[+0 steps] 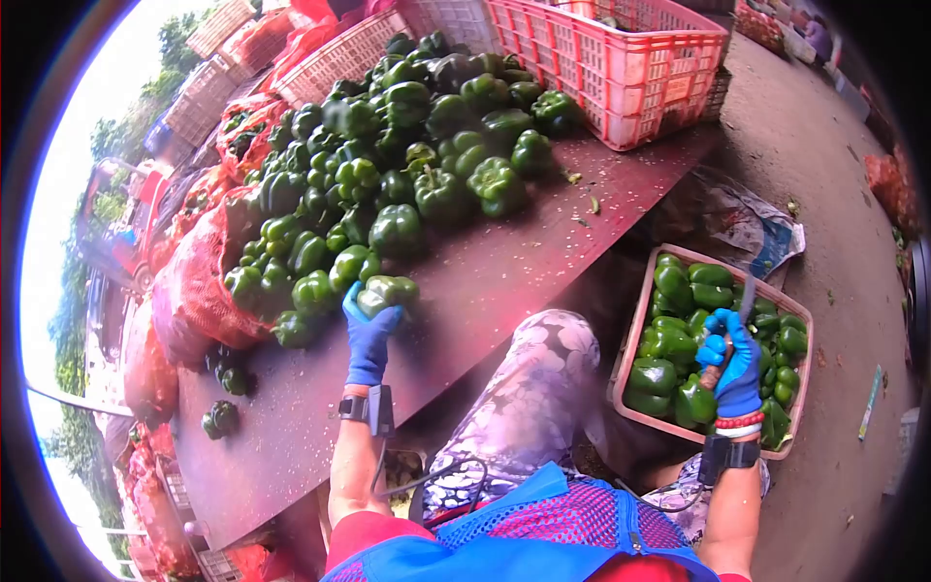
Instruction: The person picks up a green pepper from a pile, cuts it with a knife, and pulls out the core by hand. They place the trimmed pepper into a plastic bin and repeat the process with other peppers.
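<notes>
While the left hand (370, 335) clamps a green pepper (386, 291), the right hand (734, 364) grips a knife (746, 303) over the crate (630, 335).

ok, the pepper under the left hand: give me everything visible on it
The green bell pepper is glossy, blocky and lobed, lighter green than most of the pile behind it. It lies on its side at the near edge of the pepper pile, on the dark reddish-brown board. The left hand, in a blue glove, grips it from below and in front, fingers wrapped over its near side. Its stem is not visible. Neighbouring peppers sit close on its left; whether they touch cannot be told.
</notes>
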Demonstrator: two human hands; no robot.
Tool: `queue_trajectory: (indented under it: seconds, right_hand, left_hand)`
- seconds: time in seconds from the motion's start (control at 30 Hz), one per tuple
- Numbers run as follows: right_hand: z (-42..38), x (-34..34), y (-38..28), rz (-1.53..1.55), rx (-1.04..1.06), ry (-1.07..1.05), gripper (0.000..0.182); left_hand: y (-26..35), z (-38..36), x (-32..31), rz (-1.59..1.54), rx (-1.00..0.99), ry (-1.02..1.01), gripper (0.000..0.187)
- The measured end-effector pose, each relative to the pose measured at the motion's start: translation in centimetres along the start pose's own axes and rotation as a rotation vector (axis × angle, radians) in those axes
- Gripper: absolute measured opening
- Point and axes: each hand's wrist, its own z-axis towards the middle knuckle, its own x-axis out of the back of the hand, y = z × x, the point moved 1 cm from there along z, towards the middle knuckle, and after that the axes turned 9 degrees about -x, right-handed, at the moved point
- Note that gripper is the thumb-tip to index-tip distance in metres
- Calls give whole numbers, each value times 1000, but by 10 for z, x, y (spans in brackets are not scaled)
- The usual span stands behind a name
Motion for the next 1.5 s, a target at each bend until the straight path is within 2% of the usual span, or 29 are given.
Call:
queue_trajectory:
  seconds: [0.03,0.1,0.13,0.23,0.3,0.37,0.4,0.43,0.5,0.57,0.6,0.73,0.83,0.93,0.97,1.03,1.07,1.13,1.23,1.27,1.37,1.4,1.5]
  right_hand:
    - [2,-2,7,-73,24,-16,23]
    - [-2,-18,14,-276,21,-142,21]
    - [-3,-22,18,-340,21,-141,25]
    - [-21,-53,14,-375,2,-101,41]
    - [-26,-58,9,-273,11,-167,53]
    - [-26,-52,7,-231,-14,-102,56]
    - [-11,-22,15,-291,-85,-127,57]
    - [-21,-29,3,-195,-140,-127,55]
    - [-12,0,4,-87,-119,-265,55]
    - [-23,-31,-1,50,70,-104,61]
    - [-17,-19,2,11,93,-123,63]
    - [-6,4,-4,-156,77,-228,65]
    - [-19,-5,-24,-345,64,-208,66]
    - [-22,-13,-26,-389,104,-234,67]
    - [-26,-15,-29,-367,80,-247,68]
    - [-26,-19,-28,-364,147,-292,71]
    - [-23,-19,-25,-382,238,-321,72]
    - [-19,-17,-26,-670,363,-267,78]
    - [-13,-17,-33,-1071,507,-128,96]
    - [-14,-18,-32,-1156,526,-26,93]
    - [-31,-25,-22,-1398,574,298,84]
    - [-33,-34,-19,-1480,654,285,85]
    - [-23,-29,-4,-1659,724,338,88]
  left_hand:
    - [-1,3,-17,-145,13,-39,90]
    - [41,-5,-80,-131,-30,-192,90]
    - [62,-11,-115,-119,-30,-295,91]
    - [96,-33,-210,73,-352,-569,100]
    - [109,-61,-265,115,-530,-704,99]
    - [112,-86,-304,108,-763,-911,105]
    - [108,-99,-322,156,-978,-913,108]
    - [104,-112,-339,194,-1194,-886,112]
    - [110,-117,-349,185,-1105,-1043,121]
    - [104,-114,-352,0,-745,-1148,129]
    - [97,-116,-353,-274,-467,-1223,117]
    - [78,-122,-353,-400,231,-1082,71]
    - [72,-116,-345,-914,749,-1244,63]
    - [66,-110,-332,-900,900,-1218,60]
    - [65,-109,-328,-892,948,-1210,59]
    - [70,-105,-323,-876,917,-1242,58]
    - [69,-104,-319,-848,897,-1238,58]
    - [61,-104,-322,-880,890,-1219,56]
    - [73,-101,-337,-840,731,-1132,56]
    - [80,-99,-347,-840,579,-1157,63]
    - [51,-95,-357,-563,469,-1090,67]
    - [47,-96,-363,-500,457,-1044,81]
    - [52,-106,-364,-258,373,-984,84]
